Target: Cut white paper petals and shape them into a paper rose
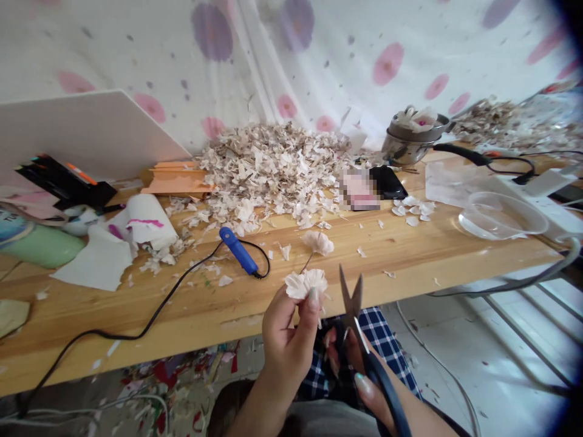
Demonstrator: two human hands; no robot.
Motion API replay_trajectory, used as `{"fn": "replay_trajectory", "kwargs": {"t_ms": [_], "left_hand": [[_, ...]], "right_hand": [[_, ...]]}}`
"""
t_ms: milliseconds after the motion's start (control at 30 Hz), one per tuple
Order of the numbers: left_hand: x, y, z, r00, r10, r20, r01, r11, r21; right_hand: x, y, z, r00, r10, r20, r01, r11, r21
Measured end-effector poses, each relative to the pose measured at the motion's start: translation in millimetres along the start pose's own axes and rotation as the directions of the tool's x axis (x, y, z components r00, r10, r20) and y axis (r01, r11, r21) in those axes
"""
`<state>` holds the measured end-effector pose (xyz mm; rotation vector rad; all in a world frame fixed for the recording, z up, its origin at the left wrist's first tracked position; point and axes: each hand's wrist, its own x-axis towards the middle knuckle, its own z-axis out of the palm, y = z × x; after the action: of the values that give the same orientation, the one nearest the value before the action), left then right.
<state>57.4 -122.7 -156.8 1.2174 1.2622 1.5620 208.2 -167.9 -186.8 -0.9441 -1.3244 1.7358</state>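
My left hand [291,334] pinches a pale, cream-white petal flower [304,284] between thumb and fingers, just in front of the table edge. In my right hand [364,376] are dark-handled scissors [353,303], their blades parted and pointing up, a little to the right of the flower and apart from it. A second pale flower [319,243] with a thin dark stem lies on the wooden table [182,315] just beyond my left hand. Part of my right hand is hidden behind the scissor handles.
A big heap of pale scraps [273,170] lies against the patterned curtain. A blue corded tool [239,252] sits left of centre, its black cable running left. Metal pans [410,142] and a clear plastic lid [501,215] stand at right. A paper roll [150,221] lies at left.
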Motion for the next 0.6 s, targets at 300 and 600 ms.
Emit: {"fn": "replay_trajectory", "kwargs": {"t_ms": [300, 600], "left_hand": [[-5, 1, 3.0, 0.998, -0.063, 0.026, 0.063, 0.998, -0.020], [-6, -1, 2.0, 0.996, -0.035, 0.078, 0.034, 0.999, 0.023]], "right_hand": [[2, -9, 4, 0.991, -0.042, 0.125, 0.056, 0.992, -0.113], [3, -16, 4, 0.995, -0.015, 0.102, 0.026, 0.994, -0.105]]}}
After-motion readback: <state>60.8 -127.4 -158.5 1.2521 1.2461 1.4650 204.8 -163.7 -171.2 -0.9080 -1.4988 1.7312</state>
